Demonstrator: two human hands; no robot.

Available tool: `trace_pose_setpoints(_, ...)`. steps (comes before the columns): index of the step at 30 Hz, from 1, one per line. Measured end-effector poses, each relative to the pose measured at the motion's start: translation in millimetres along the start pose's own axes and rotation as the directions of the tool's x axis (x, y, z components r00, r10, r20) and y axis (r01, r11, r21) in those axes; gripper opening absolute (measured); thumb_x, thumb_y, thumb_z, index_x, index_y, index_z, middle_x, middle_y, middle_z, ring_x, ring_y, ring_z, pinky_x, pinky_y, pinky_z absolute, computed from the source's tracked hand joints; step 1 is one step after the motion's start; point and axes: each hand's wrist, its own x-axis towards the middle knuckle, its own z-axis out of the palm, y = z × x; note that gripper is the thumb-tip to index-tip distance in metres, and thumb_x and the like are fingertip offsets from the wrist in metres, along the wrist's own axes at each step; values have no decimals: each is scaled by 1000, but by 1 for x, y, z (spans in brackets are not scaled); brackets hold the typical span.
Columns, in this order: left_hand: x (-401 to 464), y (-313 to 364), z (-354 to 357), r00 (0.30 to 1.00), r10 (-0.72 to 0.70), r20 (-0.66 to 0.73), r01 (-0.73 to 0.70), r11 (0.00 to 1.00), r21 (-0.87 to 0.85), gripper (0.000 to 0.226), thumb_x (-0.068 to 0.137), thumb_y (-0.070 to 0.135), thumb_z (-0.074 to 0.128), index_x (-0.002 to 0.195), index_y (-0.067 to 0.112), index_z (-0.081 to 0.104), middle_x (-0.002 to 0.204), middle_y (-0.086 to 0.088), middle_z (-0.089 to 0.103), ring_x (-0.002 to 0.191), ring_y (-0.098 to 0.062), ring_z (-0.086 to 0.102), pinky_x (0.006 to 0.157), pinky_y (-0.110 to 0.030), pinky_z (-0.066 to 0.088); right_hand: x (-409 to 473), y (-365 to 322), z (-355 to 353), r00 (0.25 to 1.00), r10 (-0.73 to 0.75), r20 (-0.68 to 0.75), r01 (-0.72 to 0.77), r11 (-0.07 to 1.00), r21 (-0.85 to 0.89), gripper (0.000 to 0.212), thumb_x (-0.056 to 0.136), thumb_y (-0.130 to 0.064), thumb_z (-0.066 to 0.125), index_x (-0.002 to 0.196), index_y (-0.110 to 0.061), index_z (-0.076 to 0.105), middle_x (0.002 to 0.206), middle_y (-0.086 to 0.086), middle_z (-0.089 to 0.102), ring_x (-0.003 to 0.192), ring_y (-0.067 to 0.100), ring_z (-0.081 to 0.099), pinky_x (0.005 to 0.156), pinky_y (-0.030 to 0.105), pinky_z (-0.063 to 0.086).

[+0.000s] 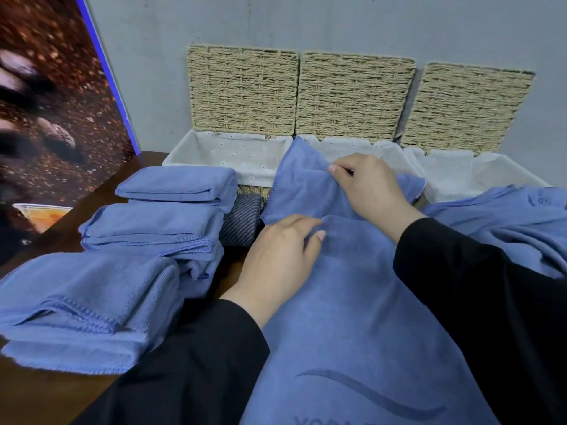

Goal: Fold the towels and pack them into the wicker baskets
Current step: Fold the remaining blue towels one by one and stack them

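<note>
Head view is showing the right hand (372, 191) pinching a raised fold of the blue towel (352, 302) between thumb and fingers, near the towel's far end. Just beside it, the left hand (282, 259) is lying on the same towel with fingers loosely bent and pressing on the cloth; it is not gripping anything. This towel is lying spread on the wooden table (46, 397), and its far corner is resting over the front rim of the middle wicker basket (349, 148). Two other lined baskets, the left basket (227, 154) and the right basket (472, 176), are standing beside it with lids open against the wall. Folded towels (153, 228) are sitting in piles at the left. More blue cloth (515, 222) is lying unfolded at the right.
</note>
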Motion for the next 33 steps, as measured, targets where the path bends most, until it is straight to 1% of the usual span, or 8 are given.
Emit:
trace_pose_setpoints(3, 1, 3, -5, 993, 17, -120, -22, 999, -41, 35, 100, 33, 50, 122, 14, 71, 129, -1, 68, 126, -15, 57, 107, -32, 43, -13, -13, -15, 993, -64, -97, 75, 991, 108, 33, 104, -25, 52, 79, -8, 65, 68, 10, 63, 75, 37, 59, 85, 41, 48)
trace_pose_setpoints(5, 1, 8, -12, 973, 54, -224, -62, 998, -28, 40, 101, 33, 46, 127, 13, 69, 139, -3, 62, 137, -18, 49, 114, -34, 36, -30, -22, -28, 984, -152, -97, 160, 984, 79, 25, 105, -19, 52, 103, -4, 72, 80, 16, 73, 92, 44, 63, 116, 23, 26)
trace_pose_setpoints(7, 1, 12, -16, 947, 97, -307, -105, 994, -9, 39, 102, 30, 45, 131, 13, 65, 143, -5, 58, 141, -21, 44, 117, -35, 30, -56, -31, -38, 963, -268, -29, 267, 963, -23, 22, 103, -14, 53, 107, -1, 71, 84, 20, 74, 100, 52, 61, 113, 12, 13)
trace_pose_setpoints(11, 1, 17, -16, 948, 134, -290, -145, 989, -18, 41, 104, 29, 42, 135, 11, 62, 146, -5, 55, 141, -19, 43, 117, -35, 31, -118, -29, -41, 851, -508, 130, 522, 845, -117, 28, 98, -24, 46, 91, -10, 70, 101, 4, 74, 92, 19, 66, 108, 39, 41)
trace_pose_setpoints(15, -2, 14, -4, 998, -20, 57, 26, 994, -110, 43, 103, 34, 50, 144, 20, 55, 152, 2, 49, 143, -11, 40, 119, -34, 31, -151, -18, -33, 845, -383, 374, 375, 922, 98, 35, 99, -51, 41, 99, -27, 66, 107, -21, 66, 101, 2, 60, 108, 35, 40)
trace_pose_setpoints(25, -3, 6, -2, 970, 1, 242, -38, 988, 150, 49, 89, 32, 43, 133, 25, 64, 117, 7, 59, 114, -16, 50, 96, -30, 26, -151, 9, -16, 993, -100, 65, 96, 993, 64, 53, 98, -21, 65, 149, -22, 49, 157, -12, 40, 113, -8, 52, 92, 13, 43)
trace_pose_setpoints(28, -1, 6, -2, 972, -10, 233, -33, 983, 178, 39, 95, 34, 54, 133, 29, 63, 111, 8, 54, 110, -15, 47, 94, -30, 21, -147, 16, -12, 993, -72, 97, 71, 997, 17, 54, 94, -23, 70, 145, -17, 53, 138, 1, 61, 123, 16, 60, 97, 24, 46)
trace_pose_setpoints(33, 0, 6, -6, 984, 15, 178, -59, 969, 242, 20, 95, 32, 63, 113, 29, 70, 93, 11, 45, 101, -17, 50, 95, -33, 25, -147, 13, -13, 995, 24, 99, -12, 993, -119, 26, 94, -35, 65, 119, -28, 66, 106, -9, 57, 94, 18, 61, 69, 35, 51)
